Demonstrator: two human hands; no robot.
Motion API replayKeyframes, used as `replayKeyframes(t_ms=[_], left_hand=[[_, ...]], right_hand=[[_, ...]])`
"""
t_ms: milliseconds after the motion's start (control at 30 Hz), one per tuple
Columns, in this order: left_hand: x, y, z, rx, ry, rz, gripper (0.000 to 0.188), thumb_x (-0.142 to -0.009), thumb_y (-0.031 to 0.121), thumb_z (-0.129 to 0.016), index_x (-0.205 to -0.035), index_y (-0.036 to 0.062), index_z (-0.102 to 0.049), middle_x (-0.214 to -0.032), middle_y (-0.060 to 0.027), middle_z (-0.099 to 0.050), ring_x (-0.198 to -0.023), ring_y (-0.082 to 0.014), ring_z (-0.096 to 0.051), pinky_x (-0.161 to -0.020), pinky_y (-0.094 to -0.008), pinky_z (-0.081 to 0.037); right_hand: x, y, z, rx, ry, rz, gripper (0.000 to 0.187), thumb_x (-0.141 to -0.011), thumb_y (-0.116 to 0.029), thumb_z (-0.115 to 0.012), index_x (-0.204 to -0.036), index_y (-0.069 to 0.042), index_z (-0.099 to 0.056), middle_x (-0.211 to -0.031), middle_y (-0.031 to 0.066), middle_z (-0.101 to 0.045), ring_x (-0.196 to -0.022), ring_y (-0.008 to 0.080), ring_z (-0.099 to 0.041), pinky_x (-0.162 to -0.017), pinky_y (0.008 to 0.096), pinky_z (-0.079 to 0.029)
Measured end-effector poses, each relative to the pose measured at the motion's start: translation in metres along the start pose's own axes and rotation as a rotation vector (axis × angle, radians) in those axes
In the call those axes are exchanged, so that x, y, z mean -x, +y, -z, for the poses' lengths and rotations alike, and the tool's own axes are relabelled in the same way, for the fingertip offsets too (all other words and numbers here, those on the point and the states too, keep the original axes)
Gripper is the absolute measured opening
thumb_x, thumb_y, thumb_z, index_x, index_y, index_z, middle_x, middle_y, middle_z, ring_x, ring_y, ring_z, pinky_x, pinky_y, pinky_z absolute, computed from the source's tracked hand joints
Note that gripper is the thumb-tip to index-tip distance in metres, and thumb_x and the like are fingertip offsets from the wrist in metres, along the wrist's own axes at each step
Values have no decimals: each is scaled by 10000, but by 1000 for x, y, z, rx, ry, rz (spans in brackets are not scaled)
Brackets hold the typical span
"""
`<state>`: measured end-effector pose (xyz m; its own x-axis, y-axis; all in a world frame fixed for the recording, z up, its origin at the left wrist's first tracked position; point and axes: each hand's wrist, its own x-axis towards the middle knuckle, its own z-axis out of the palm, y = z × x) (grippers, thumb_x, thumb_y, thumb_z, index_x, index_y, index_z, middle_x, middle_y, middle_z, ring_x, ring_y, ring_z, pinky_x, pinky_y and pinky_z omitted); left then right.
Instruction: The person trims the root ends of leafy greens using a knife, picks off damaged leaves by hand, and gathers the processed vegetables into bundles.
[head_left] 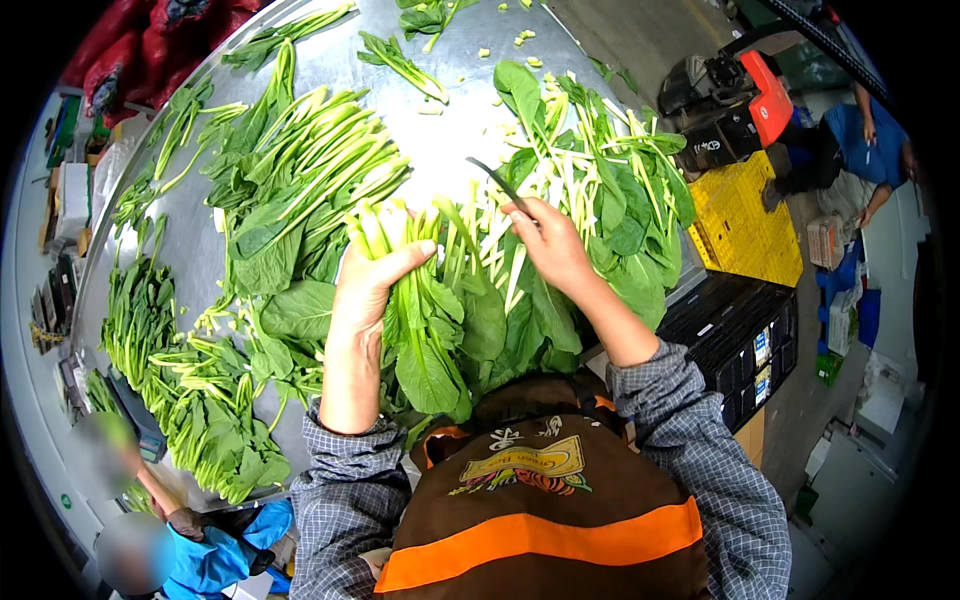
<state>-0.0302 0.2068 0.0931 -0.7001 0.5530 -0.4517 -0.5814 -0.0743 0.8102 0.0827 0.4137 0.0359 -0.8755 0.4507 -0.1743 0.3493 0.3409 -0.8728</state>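
Note:
My left hand (375, 285) is closed around a bunch of leafy greens (425, 345), its pale cut stems pointing away from me and its leaves hanging toward my apron. In my right hand (550, 240) is a small knife (492, 178), the dark curved blade pointing up and to the left, apart from the bunch. Beyond and left of my left hand lies a large heap of greens (310, 170) with stems lined up. Another loose pile of greens (625, 200) spreads to the right, partly behind my right hand.
The metal table (215, 70) carries more greens (210, 420) at left and small stem scraps (525, 38) at the far side. Black crates (735, 340) and a yellow pallet (745, 220) stand right. A co-worker in blue (215, 555) is at lower left, another person (860, 145) at far right.

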Motion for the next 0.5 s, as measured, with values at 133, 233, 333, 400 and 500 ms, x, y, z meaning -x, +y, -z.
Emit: replayKeyframes(t_ms=[133,233,333,400,500], left_hand=[[-4,-2,0,-92,-90,16,473,-758,13,-750,-1205,6,-594,-1089,-54,-662,-981,-157,-630,-904,-292,-479],[3,-1,-1,71,-156,68,495,-793,52,-732,-1254,-3,-561,-1099,-83,-677,-966,-178,-647,-899,-299,-496],[16,-6,25,343,-68,194,449,-819,83,-710,-1232,-18,-566,-987,-112,-690,-849,-179,-667,-763,-287,-561],[26,-11,52,587,-102,162,343,-881,111,-664,-1183,-28,-578,-907,-82,-645,-836,-171,-639,-766,-287,-561],[41,-21,93,756,9,-36,298,-933,133,-622,-1188,-16,-585,-980,-98,-645,-894,-184,-631,-812,-300,-550]], right_hand=[[3,-38,11,-283,-96,66,341,-893,-307,-717,-1074,-21,-676,-865,33,-663,-784,101,-607,-688,265,-491],[-5,-60,6,-252,-246,61,315,-842,-342,-764,-946,-53,-693,-743,-30,-607,-655,78,-536,-594,247,-424],[-24,-46,8,-128,-328,35,338,-854,-396,-732,-868,-62,-683,-663,-38,-572,-599,82,-511,-565,257,-404],[-28,-40,16,86,-182,-22,404,-834,-407,-746,-986,-40,-672,-705,4,-600,-636,121,-562,-611,285,-452],[-19,-36,14,201,-16,47,576,-817,-439,-748,-1188,-20,-611,-792,63,-632,-740,178,-607,-692,328,-489]])
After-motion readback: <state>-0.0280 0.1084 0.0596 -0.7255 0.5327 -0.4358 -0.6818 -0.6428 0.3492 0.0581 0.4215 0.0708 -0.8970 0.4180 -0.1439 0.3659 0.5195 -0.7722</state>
